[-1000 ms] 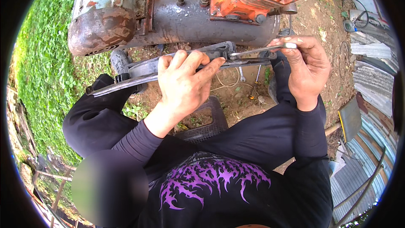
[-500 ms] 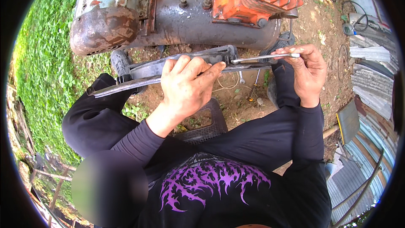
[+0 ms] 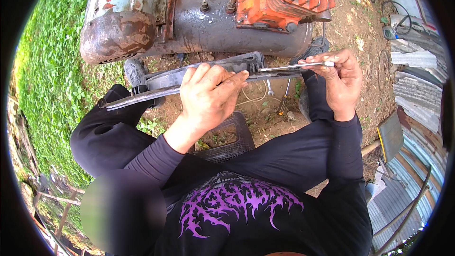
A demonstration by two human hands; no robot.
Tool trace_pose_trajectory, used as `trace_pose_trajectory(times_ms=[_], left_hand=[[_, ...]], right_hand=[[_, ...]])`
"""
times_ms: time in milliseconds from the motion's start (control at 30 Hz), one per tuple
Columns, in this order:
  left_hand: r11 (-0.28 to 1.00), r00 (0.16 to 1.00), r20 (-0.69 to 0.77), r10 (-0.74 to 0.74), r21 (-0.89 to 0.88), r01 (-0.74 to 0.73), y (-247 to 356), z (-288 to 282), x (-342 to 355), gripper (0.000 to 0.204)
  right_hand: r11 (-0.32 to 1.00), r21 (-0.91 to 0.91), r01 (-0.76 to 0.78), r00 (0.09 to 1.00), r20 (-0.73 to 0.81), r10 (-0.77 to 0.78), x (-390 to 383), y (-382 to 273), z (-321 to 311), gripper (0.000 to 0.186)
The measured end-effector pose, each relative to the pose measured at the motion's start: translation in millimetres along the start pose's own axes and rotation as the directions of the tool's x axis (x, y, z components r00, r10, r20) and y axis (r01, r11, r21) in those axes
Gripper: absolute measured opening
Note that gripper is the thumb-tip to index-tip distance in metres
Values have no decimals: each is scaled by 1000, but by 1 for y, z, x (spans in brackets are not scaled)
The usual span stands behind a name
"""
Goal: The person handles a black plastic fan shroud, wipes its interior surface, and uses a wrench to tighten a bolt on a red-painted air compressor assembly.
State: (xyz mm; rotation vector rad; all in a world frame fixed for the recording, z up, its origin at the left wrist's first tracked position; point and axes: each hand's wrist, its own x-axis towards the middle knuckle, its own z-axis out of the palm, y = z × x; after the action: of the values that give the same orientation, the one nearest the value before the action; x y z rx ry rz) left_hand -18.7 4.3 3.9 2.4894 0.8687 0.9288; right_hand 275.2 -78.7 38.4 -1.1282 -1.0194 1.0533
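My left hand (image 3: 208,95) is closed over the near edge of a long, dark, curved metal guard (image 3: 163,80), which lies across in front of my knees. Its thumb and forefinger point at the guard's right part, close to the tip of a wrench. That slim silver wrench (image 3: 284,68) runs sideways from my right hand (image 3: 345,85), pinched between thumb and fingers at its outer end. The wrench's inner end meets the guard near a raised corner; the fastener there is too small to make out.
Beyond the guard stands an air compressor with a rusty tank (image 3: 213,23), a grey motor (image 3: 118,23) and an orange pump head (image 3: 284,7). Another wrench (image 3: 270,87) and a screwdriver (image 3: 285,100) lie on the dirt beside a black plastic crate (image 3: 244,135). Corrugated sheets (image 3: 417,90) lie at right.
My right hand has shifted slightly left and down, and the wrench's outer end with it. My left hand keeps its hold on the guard, nearly still.
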Motion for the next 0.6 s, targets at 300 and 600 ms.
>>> trace_pose_trajectory(times_ms=[300, 600], left_hand=[[989, 998, -39, -45, -144, 39, -8, 2, -7, 50], [999, 995, -90, -34, 18, 36, -11, 1, -22, 51]], right_hand=[[838, -422, 346, 925, 300, -232, 25, -20, 71, 18], [577, -598, 556, 826, 474, -304, 31, 2, 126, 23]])
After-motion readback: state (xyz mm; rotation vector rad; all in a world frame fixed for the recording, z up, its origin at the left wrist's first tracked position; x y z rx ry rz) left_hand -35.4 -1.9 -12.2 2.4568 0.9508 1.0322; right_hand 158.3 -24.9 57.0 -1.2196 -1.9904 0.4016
